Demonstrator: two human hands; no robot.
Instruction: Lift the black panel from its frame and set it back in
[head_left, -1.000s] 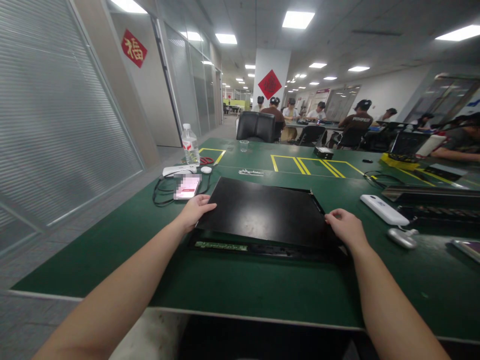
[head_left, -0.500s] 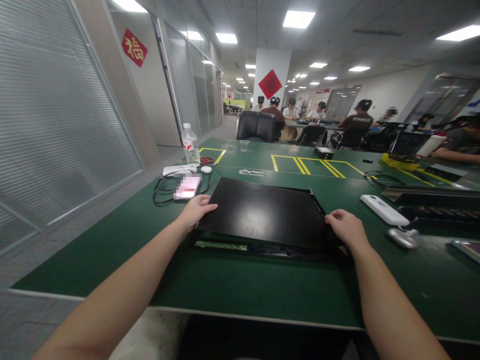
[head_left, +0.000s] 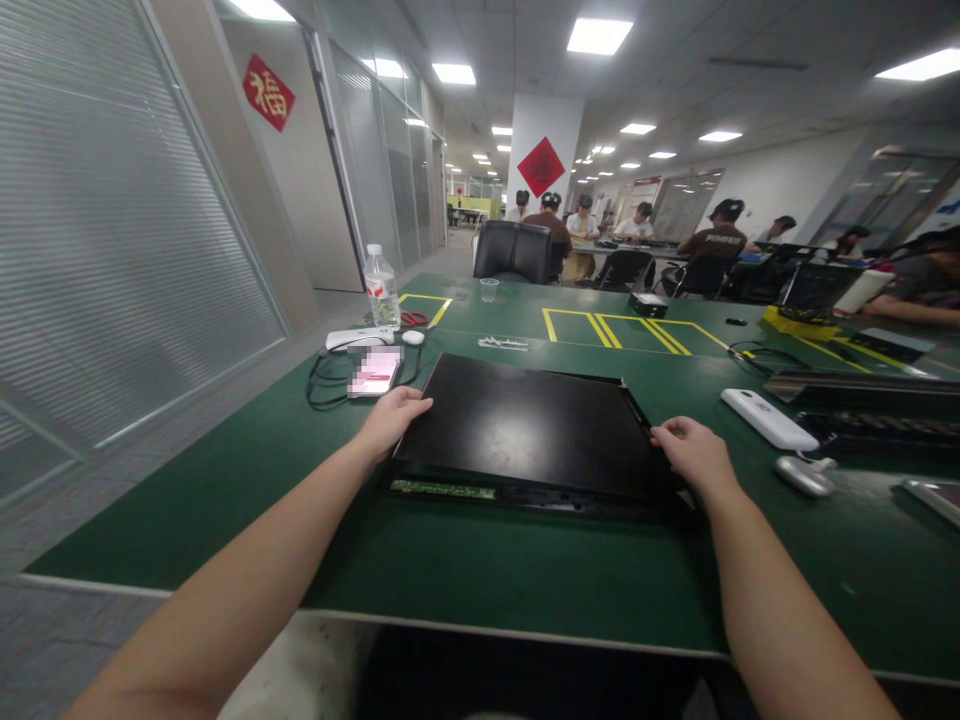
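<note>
A flat black display panel point(head_left: 517, 425) lies over a black frame point(head_left: 570, 502) on the green table. Along the near side a green circuit board strip point(head_left: 442, 490) shows in the gap between panel and frame. My left hand point(head_left: 390, 422) is closed on the panel's left edge, thumb on top, the other fingers partly hidden. At the right side my right hand point(head_left: 696, 455) pinches the edge where frame and panel meet. Its thumb and index finger are together; the lower fingers are curled and partly out of sight.
Left of the panel are a phone point(head_left: 375, 372), a black cable point(head_left: 309, 385), a bottle point(head_left: 381, 290) and red-handled scissors point(head_left: 414, 319). A white device point(head_left: 769, 420) and a silver-grey object point(head_left: 805, 476) lie to the right. A plastic cup point(head_left: 489, 290) stands farther back. Several people sit beyond.
Almost nothing differs. My left thumb has shifted very slightly up and left on the panel's edge; panel, frame and right hand look the same.
</note>
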